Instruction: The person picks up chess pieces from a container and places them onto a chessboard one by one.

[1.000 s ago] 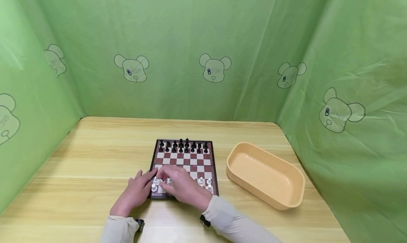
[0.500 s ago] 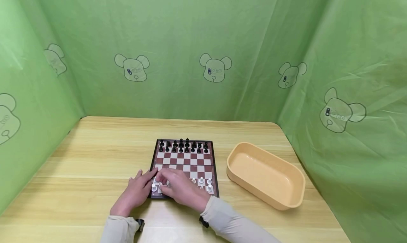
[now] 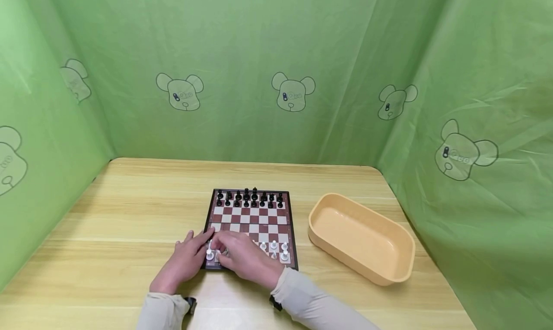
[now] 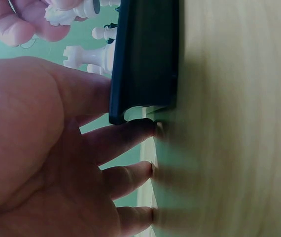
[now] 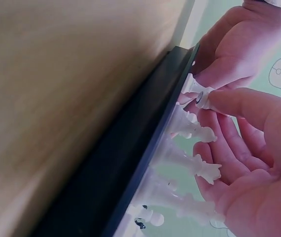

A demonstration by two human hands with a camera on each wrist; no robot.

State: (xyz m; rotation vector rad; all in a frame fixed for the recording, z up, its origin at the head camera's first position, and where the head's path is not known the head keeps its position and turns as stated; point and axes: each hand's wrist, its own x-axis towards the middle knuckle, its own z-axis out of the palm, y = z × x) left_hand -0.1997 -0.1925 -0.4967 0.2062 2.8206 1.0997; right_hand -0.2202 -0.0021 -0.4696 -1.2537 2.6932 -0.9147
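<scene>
A magnetic chessboard (image 3: 263, 228) lies on the table with white pieces along its near side and black pieces (image 3: 246, 198) along its far side. My left hand (image 3: 183, 260) rests at the board's left edge, its thumb against the rim and other fingertips on the table. Between thumb and fingers, my right hand (image 3: 248, 257) pinches a white knight (image 4: 61, 16), its base tilted off the board. The knight is beside the white corner rook (image 4: 88, 57). In the right wrist view, a white bishop (image 5: 192, 129) and crowned queen (image 5: 204, 168) stand near my right fingers.
An orange-yellow plastic bin (image 3: 360, 238) stands right of the board with nothing visible in it. Green curtains (image 3: 237, 128) with bear-head drawings close off the back and sides of the wooden table (image 3: 142, 200).
My right hand has shifted slightly left and toward the near edge, uncovering more white pieces on the right. My left hand, the board and the bin stay in place.
</scene>
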